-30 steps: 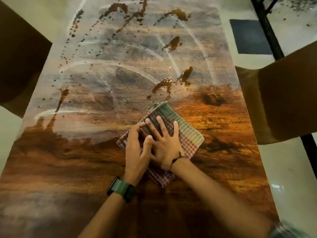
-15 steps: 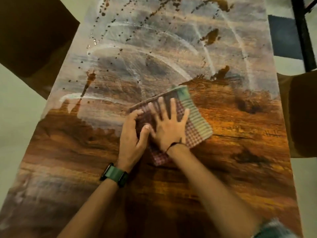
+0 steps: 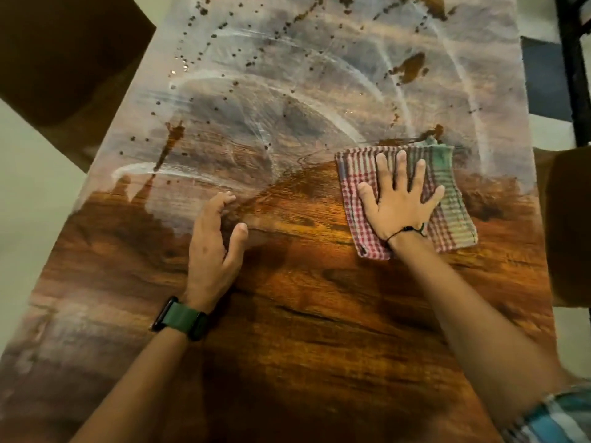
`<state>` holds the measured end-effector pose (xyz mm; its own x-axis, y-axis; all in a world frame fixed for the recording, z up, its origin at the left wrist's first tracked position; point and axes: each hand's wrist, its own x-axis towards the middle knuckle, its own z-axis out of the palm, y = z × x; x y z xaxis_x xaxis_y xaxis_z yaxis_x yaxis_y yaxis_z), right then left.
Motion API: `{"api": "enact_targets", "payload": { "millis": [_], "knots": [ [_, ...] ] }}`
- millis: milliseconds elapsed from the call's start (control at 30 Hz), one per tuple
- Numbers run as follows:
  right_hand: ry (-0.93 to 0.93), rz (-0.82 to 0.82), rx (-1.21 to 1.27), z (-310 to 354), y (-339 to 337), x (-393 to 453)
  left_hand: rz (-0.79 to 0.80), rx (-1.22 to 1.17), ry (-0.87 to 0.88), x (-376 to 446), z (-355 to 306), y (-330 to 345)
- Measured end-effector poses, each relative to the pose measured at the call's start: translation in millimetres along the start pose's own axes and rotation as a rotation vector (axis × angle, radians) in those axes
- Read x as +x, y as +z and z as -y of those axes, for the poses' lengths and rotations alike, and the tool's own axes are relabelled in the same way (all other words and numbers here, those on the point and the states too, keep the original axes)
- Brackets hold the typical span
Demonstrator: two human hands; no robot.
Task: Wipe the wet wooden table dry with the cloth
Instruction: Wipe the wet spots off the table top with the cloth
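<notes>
A long wooden table runs away from me, its far half covered in water streaks and droplets. A folded checked cloth, red-white with a green end, lies flat on the right side of the table. My right hand presses on it with fingers spread straight. My left hand, with a green watch on the wrist, rests on the bare wood to the left of the cloth, fingers relaxed and holding nothing. Small puddles sit beyond the cloth.
A brown chair stands at the table's left edge and another brown chair at the right edge. A black metal post and a dark mat are on the pale floor at the far right.
My right hand has slid the cloth to the right and a little farther up the table. My left hand has come off the cloth and now rests on the bare wood.
</notes>
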<state>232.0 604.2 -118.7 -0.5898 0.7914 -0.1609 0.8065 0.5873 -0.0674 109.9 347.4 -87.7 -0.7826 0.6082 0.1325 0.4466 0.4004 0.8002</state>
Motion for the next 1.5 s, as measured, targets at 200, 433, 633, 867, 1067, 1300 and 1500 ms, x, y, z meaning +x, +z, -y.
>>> {"api": "enact_targets", "payload": {
  "millis": [200, 433, 633, 867, 1067, 1300, 1500],
  "knots": [
    [-0.483, 0.008, -0.016, 151.8, 23.3, -68.9, -0.126, 0.062, -0.059, 3.2, 2.8, -11.0],
    [-0.690, 0.001, -0.007, 140.0, 19.6, -48.3, -0.160, 0.121, -0.080, -1.6, 2.3, -19.1],
    [-0.229, -0.023, 0.008, 43.4, 7.2, 0.2, -0.139, 0.063, -0.087, -8.3, 10.4, -23.7],
    [-0.119, -0.019, -0.029, 128.9, 18.9, -42.2, -0.113, -0.069, -0.100, -5.7, 22.3, -37.7],
    [-0.514, 0.054, -0.058, 285.9, 36.9, -112.7, -0.100, -0.109, -0.067, -5.2, 48.2, -87.8],
    [-0.285, 0.015, -0.011, 206.8, 25.4, -72.9, -0.018, -0.171, -0.115, -2.5, 72.5, -125.6],
    [0.230, 0.011, 0.031, 172.5, 17.5, -59.8, -0.002, -0.177, -0.073, 2.2, 79.4, -150.1]
  ]
}}
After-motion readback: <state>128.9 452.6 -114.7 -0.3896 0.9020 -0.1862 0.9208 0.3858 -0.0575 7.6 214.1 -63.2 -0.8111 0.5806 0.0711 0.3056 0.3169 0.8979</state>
